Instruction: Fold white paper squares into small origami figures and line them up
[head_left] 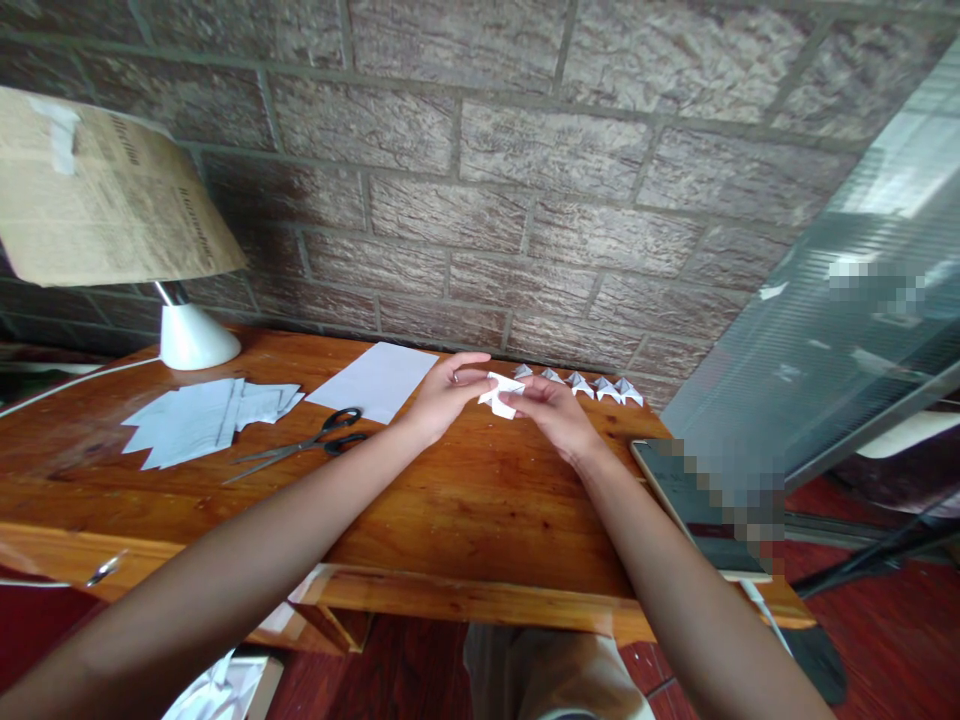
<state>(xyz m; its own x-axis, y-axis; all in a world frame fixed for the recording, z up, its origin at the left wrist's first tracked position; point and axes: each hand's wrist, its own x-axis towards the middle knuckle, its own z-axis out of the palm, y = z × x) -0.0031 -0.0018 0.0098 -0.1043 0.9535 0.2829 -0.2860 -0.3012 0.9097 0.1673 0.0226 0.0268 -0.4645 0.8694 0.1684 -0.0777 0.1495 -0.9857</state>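
Note:
Between my two hands, above the wooden desk [480,510], is a small folded white paper [504,404]. My left hand [450,393] pinches its left edge between thumb and a finger, with another finger stretched out above. My right hand [556,408] grips the right side of the same paper, thumb on its face. Just behind my right hand stands a row of several folded paper shapes [580,385] with pointed tops. Black-handled scissors [300,446] lie partly open left of my left forearm. Beyond them is a blank white sheet [375,380].
Several cut paper pieces [199,420] lie overlapping at the left. A lamp [196,338] with a newsprint-patterned shade stands at the back left. On the right edge rests a tablet-like device [697,510] with a white cable. A brick wall [487,200] closes off the back.

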